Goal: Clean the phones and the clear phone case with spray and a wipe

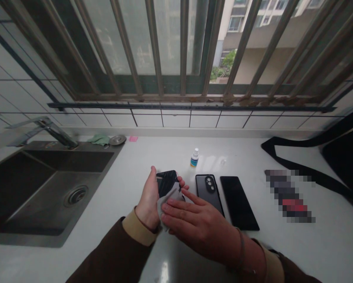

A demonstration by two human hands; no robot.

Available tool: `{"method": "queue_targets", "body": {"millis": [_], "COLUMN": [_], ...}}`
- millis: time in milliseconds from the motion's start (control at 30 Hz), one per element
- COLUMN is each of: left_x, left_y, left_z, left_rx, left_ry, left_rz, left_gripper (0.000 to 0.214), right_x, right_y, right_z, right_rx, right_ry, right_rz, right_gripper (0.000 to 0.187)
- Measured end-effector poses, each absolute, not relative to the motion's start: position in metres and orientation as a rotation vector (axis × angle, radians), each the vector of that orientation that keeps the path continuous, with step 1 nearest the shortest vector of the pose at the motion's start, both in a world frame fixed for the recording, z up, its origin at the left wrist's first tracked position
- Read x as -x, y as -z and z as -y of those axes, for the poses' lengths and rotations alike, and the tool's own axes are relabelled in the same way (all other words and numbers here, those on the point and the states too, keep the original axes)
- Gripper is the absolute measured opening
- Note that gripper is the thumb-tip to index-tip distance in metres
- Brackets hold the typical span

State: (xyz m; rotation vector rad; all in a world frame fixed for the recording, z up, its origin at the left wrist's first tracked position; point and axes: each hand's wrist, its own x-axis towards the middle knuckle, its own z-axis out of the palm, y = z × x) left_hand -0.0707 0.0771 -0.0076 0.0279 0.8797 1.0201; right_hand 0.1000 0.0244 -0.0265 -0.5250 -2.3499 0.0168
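Note:
My left hand (148,198) grips a dark glossy smartphone (167,183) upright at a slant, its fingertips curling round the far edge. My right hand (194,220) lies flat over a pale grey cloth (167,206), pressing it against the phone's lower part. That cloth hides the bottom of the phone. To the right of my hands lie a black phone in a case with a camera bump (209,192) and a black smartphone (239,202), face up. A small white-capped dropper bottle (194,158) stands just beyond them.
The white counter (152,151) holds a steel sink (61,192) at left, with a faucet (55,131), green rag (99,139) and metal strainer (117,140) behind it. A pixelated object (288,196) and black bag with strap (344,153) lie right. Barred window behind.

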Motion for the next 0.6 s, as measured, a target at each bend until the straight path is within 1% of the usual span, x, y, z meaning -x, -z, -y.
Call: {"method": "queue_targets", "body": {"millis": [67, 167, 233, 433, 600], "left_x": [0.067, 0.061, 0.055, 0.043, 0.048], "left_y": [0.008, 0.006, 0.003, 0.002, 0.008], "left_z": [-0.075, -0.070, -0.067, -0.061, -0.064], "left_rx": [-0.002, -0.015, -0.053, -0.202, -0.196], "left_ry": [-0.994, -0.998, -0.997, -1.052, -1.005], "left_rz": [-0.883, -0.895, -0.889, -0.697, -0.749], "left_gripper": [0.081, 0.079, 0.074, 0.049, 0.034], "right_x": [-0.100, -0.101, -0.104, -0.110, -0.112], "right_y": [0.027, 0.028, 0.029, 0.034, 0.031], "right_z": [-0.027, -0.031, -0.032, -0.033, -0.031], "right_rx": [0.559, 0.624, 0.687, 0.916, 0.886], "right_ry": [-0.016, -0.060, -0.088, -0.193, -0.235], "right_rz": [2.347, 2.364, 2.353, 2.207, 2.092], "right_gripper": [0.029, 0.050, 0.055, 0.041, 0.035]}}
